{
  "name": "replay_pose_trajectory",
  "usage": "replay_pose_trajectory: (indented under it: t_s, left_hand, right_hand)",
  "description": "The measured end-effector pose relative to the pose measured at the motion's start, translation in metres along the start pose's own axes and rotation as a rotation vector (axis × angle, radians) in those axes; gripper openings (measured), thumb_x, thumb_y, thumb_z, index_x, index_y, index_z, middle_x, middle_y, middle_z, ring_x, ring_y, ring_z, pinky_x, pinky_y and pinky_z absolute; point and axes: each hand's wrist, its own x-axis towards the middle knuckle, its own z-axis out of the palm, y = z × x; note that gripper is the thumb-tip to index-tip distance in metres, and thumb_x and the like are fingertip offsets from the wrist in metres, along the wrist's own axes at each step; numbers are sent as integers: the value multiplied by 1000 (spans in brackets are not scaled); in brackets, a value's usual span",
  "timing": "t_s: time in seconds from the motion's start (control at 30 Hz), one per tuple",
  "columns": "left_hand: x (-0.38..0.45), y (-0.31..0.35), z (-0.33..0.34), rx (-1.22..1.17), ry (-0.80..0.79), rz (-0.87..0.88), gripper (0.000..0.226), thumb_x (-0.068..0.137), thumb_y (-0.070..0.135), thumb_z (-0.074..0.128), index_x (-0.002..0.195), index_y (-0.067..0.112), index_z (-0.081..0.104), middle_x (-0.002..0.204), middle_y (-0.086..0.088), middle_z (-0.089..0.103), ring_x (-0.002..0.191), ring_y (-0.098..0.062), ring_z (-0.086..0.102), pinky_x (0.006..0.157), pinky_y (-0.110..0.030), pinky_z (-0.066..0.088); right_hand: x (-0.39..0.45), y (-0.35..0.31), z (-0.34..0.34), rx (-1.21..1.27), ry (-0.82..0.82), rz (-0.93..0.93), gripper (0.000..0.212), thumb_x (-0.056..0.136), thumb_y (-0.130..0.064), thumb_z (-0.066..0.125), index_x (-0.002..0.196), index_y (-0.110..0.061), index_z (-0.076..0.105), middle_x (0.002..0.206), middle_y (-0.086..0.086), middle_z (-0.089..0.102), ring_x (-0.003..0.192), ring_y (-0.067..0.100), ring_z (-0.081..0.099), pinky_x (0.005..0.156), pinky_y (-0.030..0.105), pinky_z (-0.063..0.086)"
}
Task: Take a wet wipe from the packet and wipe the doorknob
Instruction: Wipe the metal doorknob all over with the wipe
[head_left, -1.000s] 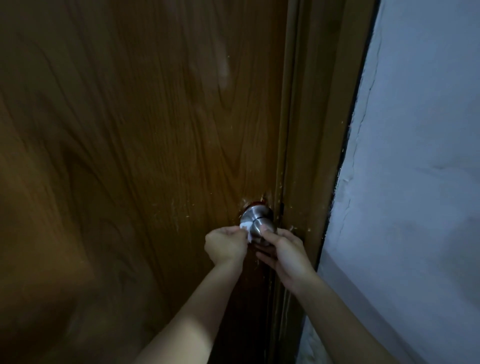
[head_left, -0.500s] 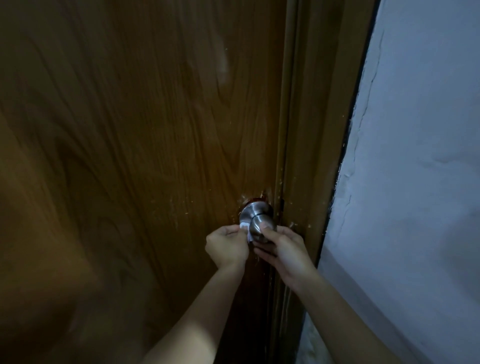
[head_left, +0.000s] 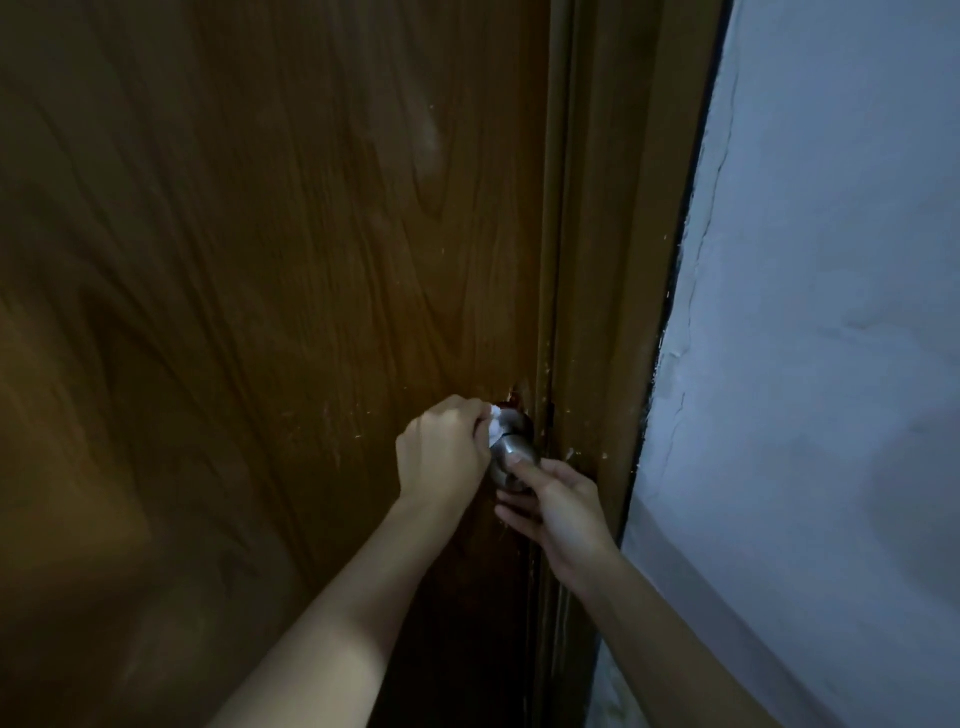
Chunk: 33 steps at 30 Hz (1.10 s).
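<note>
Item count, head view:

- Doors: 1. Brown wood-grain door (head_left: 270, 260), filling left and centre of frame.
- Door frames: 1. Brown door frame (head_left: 618, 234), right of centre, running top to bottom.
- Walls: 1. Pale wall (head_left: 831, 312), right side of frame.
- Doorknobs: 1. Round metal doorknob (head_left: 511, 452), lower centre.
- Wet wipes: 1. White wet wipe (head_left: 494, 427), at upper left of knob.
- Hands: 2. Left hand (head_left: 441, 452), lower centre; right hand (head_left: 558, 512), just below and right.
- Forearms: 2, bare, entering from bottom edge.

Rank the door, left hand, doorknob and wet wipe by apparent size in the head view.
1. door
2. left hand
3. doorknob, partly covered
4. wet wipe, mostly hidden in the hand
</note>
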Motion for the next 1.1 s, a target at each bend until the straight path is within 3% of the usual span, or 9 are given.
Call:
replay_pose_trajectory:
  t_s: [0.27,0.4,0.63,0.77,0.9,1.0,1.1]
  left_hand:
    - [-16,-16,1,-10,-43,-21,17,88,20,56,97,12,68,91,-4,68,78,-17,63,65,-29,53]
    - [1,-2,5,-66,-4,13,20,89,20,54,102,13,67,101,-3,65,88,-16,62,71,-28,51]
    - [-25,-15,16,-205,71,-139,17,87,15,58,98,8,68,98,-5,66,80,-10,57,69,-22,46]
    - [-41,-19,34,-251,-52,-318,15,86,10,57,97,10,68,98,-4,68,82,-13,62,72,-26,53]
    - [-42,-14,44,-521,-175,-501,17,84,1,56,84,10,70,78,0,69,65,-1,59,54,-8,46]
    - [-48,-15,43,-697,-255,-556,14,82,5,61,76,16,68,68,5,65,60,-4,58,51,-14,43]
    - [-56,-18,39,-871,-373,-558,5,81,14,64,83,12,68,79,-3,71,70,-10,64,57,-20,47]
  right_hand:
    - [1,0,0,-12,3,7,35,83,-21,64,116,-10,58,106,9,64,97,23,63,80,36,56]
    - [1,-6,-1,-1,-50,68,29,86,-21,61,113,-13,57,108,9,63,98,24,63,81,38,55]
    - [2,-7,-3,-80,-43,84,37,82,-26,64,117,-17,55,109,7,64,99,23,64,80,39,56]
    - [2,-4,-4,-88,-45,80,40,82,-28,65,119,-18,53,107,6,66,95,21,66,78,38,56]
    - [0,0,-10,-106,-58,48,39,83,-25,63,120,-16,54,110,6,66,102,21,62,88,41,49]
    - [-3,9,-15,-77,-36,-4,38,84,-10,59,120,-19,53,109,7,64,103,22,59,86,40,47]
    - [-7,21,-16,-92,1,-142,35,84,-3,59,110,-26,59,109,1,65,102,18,61,84,35,52]
